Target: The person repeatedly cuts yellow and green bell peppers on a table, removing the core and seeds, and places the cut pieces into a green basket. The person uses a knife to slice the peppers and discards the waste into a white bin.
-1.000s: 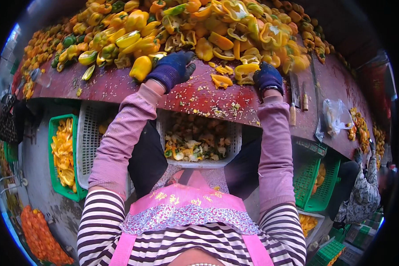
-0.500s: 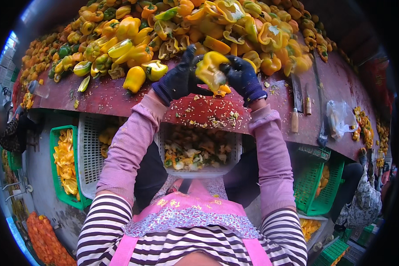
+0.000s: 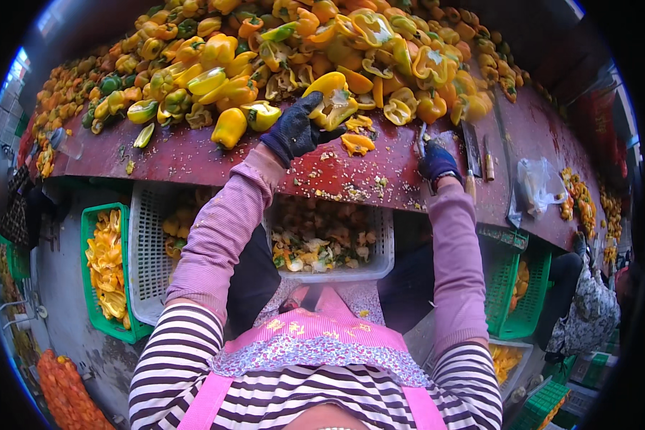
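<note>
My left hand (image 3: 292,130), in a dark glove, grips a halved yellow bell pepper (image 3: 333,102), its cut side with pale core and seeds showing. Over at the right, my gloved right hand (image 3: 439,160) closes round a slim metal tool (image 3: 421,136) whose tip points away from me; its exact kind is not clear. Cut orange-yellow pepper pieces (image 3: 358,143) lie on the red table (image 3: 294,175) beside the left hand. Just right of my right hand lie a broad-bladed knife (image 3: 472,147) and a small wooden-handled tool (image 3: 489,161).
A big heap of peppers (image 3: 222,54) covers the table's far side. Below the near edge, a grey crate (image 3: 322,274) holds cores and scraps. Green crates stand left (image 3: 132,287) and right (image 3: 527,308). A plastic bag (image 3: 537,185) lies at right, near another person (image 3: 588,301).
My right hand has left the pepper, moved right and taken hold of the metal tool. The left hand keeps the pepper half, now turned cut side up. Pepper pieces now show on the table.
</note>
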The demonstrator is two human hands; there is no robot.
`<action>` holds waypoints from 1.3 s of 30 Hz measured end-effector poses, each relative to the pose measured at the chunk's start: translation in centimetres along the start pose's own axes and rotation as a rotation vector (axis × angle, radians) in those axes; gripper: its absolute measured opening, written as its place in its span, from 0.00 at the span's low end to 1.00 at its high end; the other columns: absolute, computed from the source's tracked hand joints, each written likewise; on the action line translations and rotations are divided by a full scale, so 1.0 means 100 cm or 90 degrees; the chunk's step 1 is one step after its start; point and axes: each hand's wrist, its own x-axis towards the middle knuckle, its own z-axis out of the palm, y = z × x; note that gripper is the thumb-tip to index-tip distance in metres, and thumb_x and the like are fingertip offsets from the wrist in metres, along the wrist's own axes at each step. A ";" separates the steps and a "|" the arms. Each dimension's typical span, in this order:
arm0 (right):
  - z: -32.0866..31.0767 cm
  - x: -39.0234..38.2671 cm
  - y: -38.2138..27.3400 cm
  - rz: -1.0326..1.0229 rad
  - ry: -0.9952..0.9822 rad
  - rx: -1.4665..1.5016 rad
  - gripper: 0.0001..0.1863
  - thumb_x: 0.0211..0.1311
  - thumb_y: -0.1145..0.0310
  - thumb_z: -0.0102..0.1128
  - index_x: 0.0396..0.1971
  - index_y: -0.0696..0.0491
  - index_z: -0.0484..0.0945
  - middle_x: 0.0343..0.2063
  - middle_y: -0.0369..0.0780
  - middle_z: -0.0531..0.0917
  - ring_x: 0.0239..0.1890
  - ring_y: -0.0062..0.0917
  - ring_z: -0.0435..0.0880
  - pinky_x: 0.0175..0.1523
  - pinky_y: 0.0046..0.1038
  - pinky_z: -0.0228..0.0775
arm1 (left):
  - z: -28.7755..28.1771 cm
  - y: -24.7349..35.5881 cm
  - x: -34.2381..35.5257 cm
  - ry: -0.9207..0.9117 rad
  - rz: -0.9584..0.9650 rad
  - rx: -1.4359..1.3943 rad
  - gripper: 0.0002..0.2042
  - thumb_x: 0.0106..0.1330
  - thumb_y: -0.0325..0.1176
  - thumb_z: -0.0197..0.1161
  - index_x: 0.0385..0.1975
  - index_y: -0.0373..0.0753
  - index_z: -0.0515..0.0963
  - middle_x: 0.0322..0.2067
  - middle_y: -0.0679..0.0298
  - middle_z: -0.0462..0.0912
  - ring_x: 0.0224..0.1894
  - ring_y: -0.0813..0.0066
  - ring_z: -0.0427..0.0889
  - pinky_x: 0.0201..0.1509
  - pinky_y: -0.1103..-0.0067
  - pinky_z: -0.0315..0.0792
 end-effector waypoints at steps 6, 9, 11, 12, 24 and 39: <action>-0.032 -0.029 -0.088 -0.152 0.213 0.197 0.13 0.59 0.70 0.58 0.43 0.54 0.76 0.37 0.52 0.82 0.40 0.48 0.82 0.46 0.42 0.75 | -0.016 0.012 -0.001 0.090 0.062 -0.072 0.24 0.73 0.43 0.55 0.66 0.46 0.61 0.61 0.57 0.71 0.60 0.56 0.75 0.53 0.52 0.79; -0.011 -0.023 -0.113 -0.240 0.268 0.133 0.10 0.59 0.70 0.56 0.40 0.54 0.75 0.34 0.50 0.82 0.42 0.49 0.80 0.47 0.44 0.74 | -0.006 0.018 -0.007 0.210 0.018 -0.010 0.23 0.74 0.43 0.52 0.66 0.46 0.62 0.60 0.56 0.72 0.59 0.57 0.76 0.53 0.54 0.79; -0.005 -0.019 -0.122 -0.331 0.229 0.125 0.08 0.58 0.68 0.57 0.36 0.53 0.77 0.35 0.49 0.82 0.42 0.48 0.80 0.47 0.42 0.74 | 0.003 0.016 -0.010 0.218 0.034 0.044 0.23 0.74 0.43 0.51 0.66 0.45 0.62 0.59 0.55 0.73 0.58 0.57 0.77 0.51 0.55 0.80; -0.005 -0.020 -0.132 -0.325 0.177 0.120 0.08 0.58 0.67 0.58 0.35 0.53 0.78 0.34 0.49 0.82 0.41 0.47 0.80 0.46 0.42 0.74 | 0.002 0.020 -0.012 0.222 0.046 0.066 0.24 0.74 0.43 0.52 0.66 0.44 0.62 0.59 0.55 0.73 0.57 0.56 0.78 0.50 0.55 0.80; 0.020 -0.011 -0.227 -0.828 0.078 -0.246 0.13 0.54 0.67 0.59 0.40 0.41 0.82 0.37 0.32 0.84 0.50 0.33 0.79 0.54 0.40 0.67 | -0.039 0.068 -0.021 0.272 0.135 -0.039 0.24 0.71 0.42 0.56 0.64 0.44 0.64 0.59 0.55 0.73 0.60 0.52 0.74 0.55 0.49 0.74; 0.007 -0.050 -0.185 -0.884 0.154 -0.031 0.15 0.52 0.67 0.62 0.42 0.44 0.79 0.42 0.35 0.81 0.51 0.34 0.78 0.65 0.46 0.62 | -0.086 0.076 -0.032 0.047 0.159 -0.068 0.24 0.72 0.44 0.55 0.64 0.43 0.66 0.57 0.55 0.76 0.58 0.56 0.78 0.54 0.52 0.76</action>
